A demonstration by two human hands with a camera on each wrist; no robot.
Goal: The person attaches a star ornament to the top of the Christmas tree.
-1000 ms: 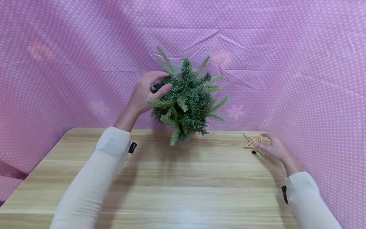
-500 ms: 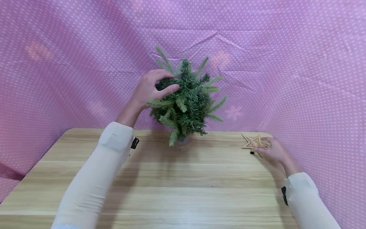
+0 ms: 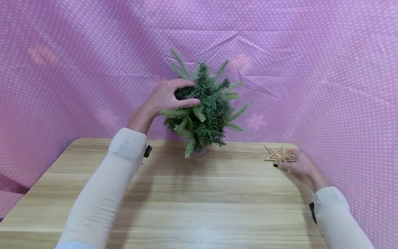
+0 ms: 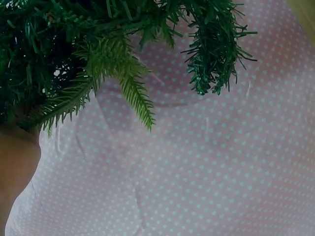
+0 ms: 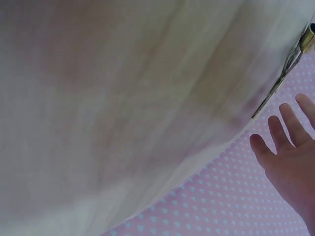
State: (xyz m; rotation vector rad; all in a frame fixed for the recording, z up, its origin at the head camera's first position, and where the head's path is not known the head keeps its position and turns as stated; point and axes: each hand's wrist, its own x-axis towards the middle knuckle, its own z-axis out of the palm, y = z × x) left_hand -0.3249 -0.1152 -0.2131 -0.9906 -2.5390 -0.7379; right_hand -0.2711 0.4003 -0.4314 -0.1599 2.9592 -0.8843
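A small green artificial Christmas tree [image 3: 208, 103] stands upright at the back middle of the table. My left hand [image 3: 161, 97] reaches in from its left side, thumb and fingers spread apart around the upper branches. Branches [image 4: 211, 54] fill the top of the left wrist view, with part of the hand at the left edge. Near the back right corner lies a gold star tree topper [image 3: 278, 155], its short dark-ended tube facing forward. My right hand [image 3: 300, 164] is at the star's right side. In the right wrist view its fingers [image 5: 278, 132] are straight and spread beside the star, seen edge-on.
The wooden table [image 3: 199, 214] has a rounded back right corner close to the star. Pink dotted cloth [image 3: 280, 52] hangs behind the table and down both sides. The tree stands on a small pale base [image 3: 200, 152].
My left hand has moved right and slightly down, further over the tree's branches. The star has tipped flatter as my right hand opened beside it. The tree stays in place.
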